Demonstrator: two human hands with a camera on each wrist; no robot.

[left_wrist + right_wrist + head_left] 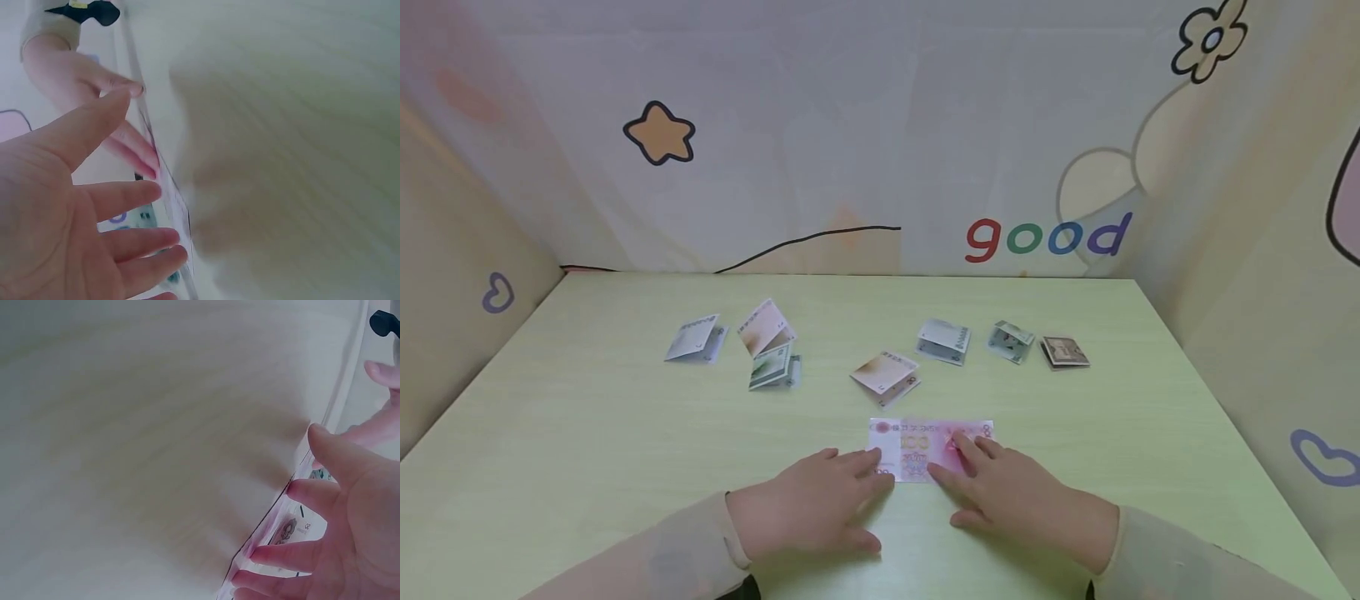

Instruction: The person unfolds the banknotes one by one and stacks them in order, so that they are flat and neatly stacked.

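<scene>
A pink 100 banknote [913, 454] lies flat and unfolded near the front of the table [625, 442]. My left hand [816, 504] has its fingers spread, the fingertips at the note's left edge. Over the right part of the note, my right hand [1026, 500] rests its fingertips, with the thumb apart, below the note's lower edge. From the left wrist view, the left palm and its extended fingers [139, 244] show beside the note's edge. The right wrist view has the right fingers [290, 556] stretched along the pink note, nothing gripped between them.
Several folded banknotes stand further back: a bluish one [695, 339] at left, a brownish-pink one [762, 327] behind a green one [771, 365], another brownish-pink one [883, 371] centrally, and a small brown one [1066, 351] at right. A printed cloth [820, 150] closes off the back.
</scene>
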